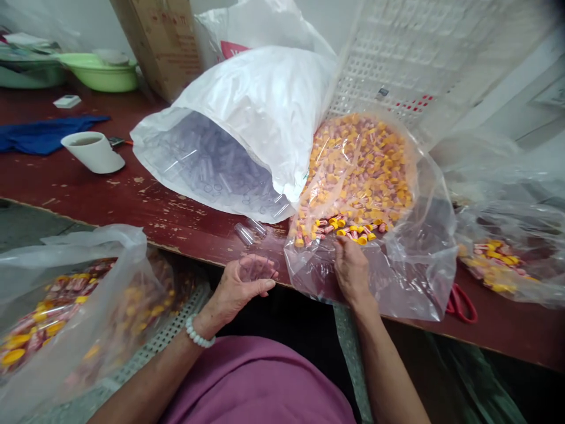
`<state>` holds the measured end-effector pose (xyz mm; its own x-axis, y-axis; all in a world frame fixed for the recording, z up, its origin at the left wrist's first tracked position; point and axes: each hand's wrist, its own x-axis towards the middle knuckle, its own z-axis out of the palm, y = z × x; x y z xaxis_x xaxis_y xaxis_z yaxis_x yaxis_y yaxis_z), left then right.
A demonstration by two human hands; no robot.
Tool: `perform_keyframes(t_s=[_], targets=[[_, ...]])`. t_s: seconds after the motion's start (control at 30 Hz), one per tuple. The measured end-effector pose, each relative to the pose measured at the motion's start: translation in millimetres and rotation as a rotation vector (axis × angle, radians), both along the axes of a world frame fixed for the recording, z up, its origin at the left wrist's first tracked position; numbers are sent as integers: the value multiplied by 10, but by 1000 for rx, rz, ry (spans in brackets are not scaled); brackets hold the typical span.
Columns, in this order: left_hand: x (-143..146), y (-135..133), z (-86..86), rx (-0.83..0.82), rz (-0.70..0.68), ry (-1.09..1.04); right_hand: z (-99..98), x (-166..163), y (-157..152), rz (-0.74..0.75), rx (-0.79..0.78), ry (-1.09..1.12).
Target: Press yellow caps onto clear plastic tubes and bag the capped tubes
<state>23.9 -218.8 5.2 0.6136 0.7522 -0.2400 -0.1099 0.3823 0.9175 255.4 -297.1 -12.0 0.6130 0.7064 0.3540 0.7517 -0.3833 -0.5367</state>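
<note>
My left hand [241, 285] is curled round a clear plastic tube [255, 266] at the table's front edge. My right hand [351, 268] reaches into the mouth of a clear bag [397, 259] full of small yellow-capped pink pieces [359, 171], its fingertips among the nearest pieces. What those fingers pinch is hidden. A big white bag [260, 106] lies open toward me, filled with clear tubes [212, 171]. Two loose clear tubes [249, 231] lie on the table just beyond my left hand.
A dark red table [88, 188] holds a white cup [93, 151], a blue cloth [44, 134], green basins [101, 72] and a cardboard box [161, 41]. Further bags of pieces sit at left [66, 306] and right [503, 265]. Red scissors [461, 303] lie near the right bag. A white crate [419, 53] stands behind.
</note>
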Motion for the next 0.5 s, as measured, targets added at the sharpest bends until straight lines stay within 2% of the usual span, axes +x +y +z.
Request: perform_keyframes(t_s=[0.07, 0.13, 0.23, 0.37, 0.5], targets=[[50, -51, -5, -3, -23, 1, 147, -189, -89, 10, 222, 296], [107, -100, 8, -3, -51, -9, 287, -472, -132, 131, 386, 607], [175, -146, 52, 14, -101, -32, 381, -843, -137, 296, 453, 747], [180, -143, 110, 89, -182, -7, 337, -927, -182, 397, 361, 652], [151, -127, 100, 110, -204, 29, 312, -786, -245, 496, 215, 260]])
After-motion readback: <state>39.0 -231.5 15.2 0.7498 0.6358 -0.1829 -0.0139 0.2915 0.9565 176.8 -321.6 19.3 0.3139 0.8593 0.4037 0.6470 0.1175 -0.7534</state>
